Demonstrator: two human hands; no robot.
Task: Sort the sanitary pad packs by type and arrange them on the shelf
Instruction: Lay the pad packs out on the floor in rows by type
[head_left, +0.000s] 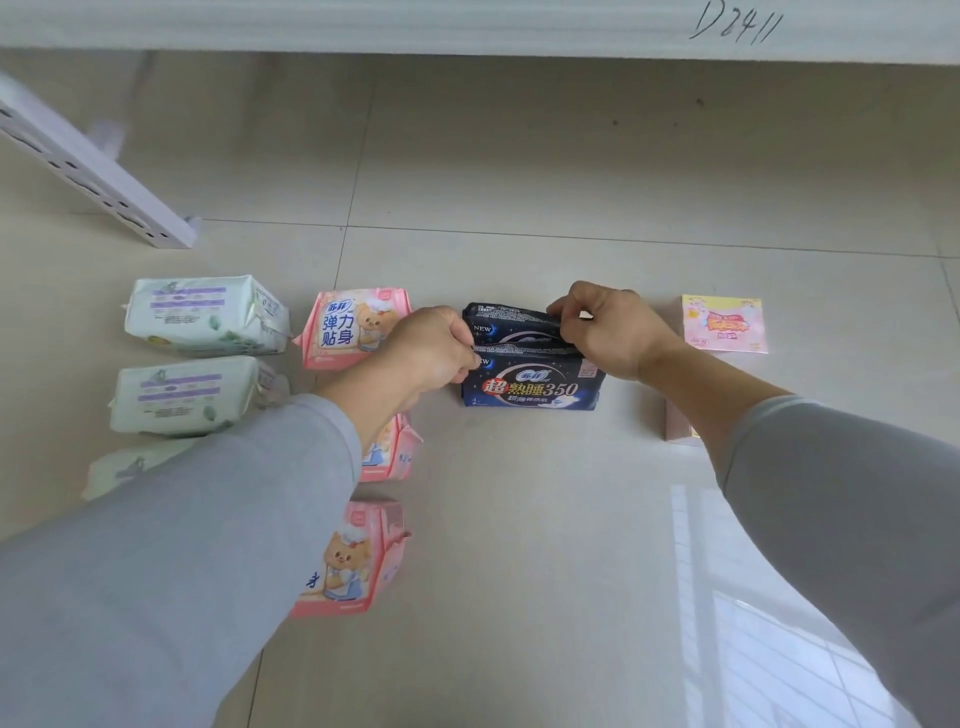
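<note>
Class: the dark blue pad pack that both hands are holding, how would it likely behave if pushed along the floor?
The dark blue pack probably gives: its top edge crumples where the left hand and right hand pinch it. Its glossy wrapper should slide easily on the smooth floor tiles.

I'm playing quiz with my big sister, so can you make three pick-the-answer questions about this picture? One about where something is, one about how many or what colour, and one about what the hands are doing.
1. Where is the column of pale green packs?
A. Farthest left
B. Between the dark packs and the yellow-pink box
C. Farthest right

2. How many pink bear packs show?
A. One
B. Three
C. Five

3. What are the two hands doing?
A. Lying flat on the floor
B. Holding the top edges of the dark navy packs
C. Gripping the pale green packs

Answers:
1. A: the pale green packs line up left of every other pile.
2. B: the pink bear packs form a column of three, the middle one partly hidden by the sleeve.
3. B: the left hand and right hand have fingers curled on the top edges of the dark navy packs.
</note>
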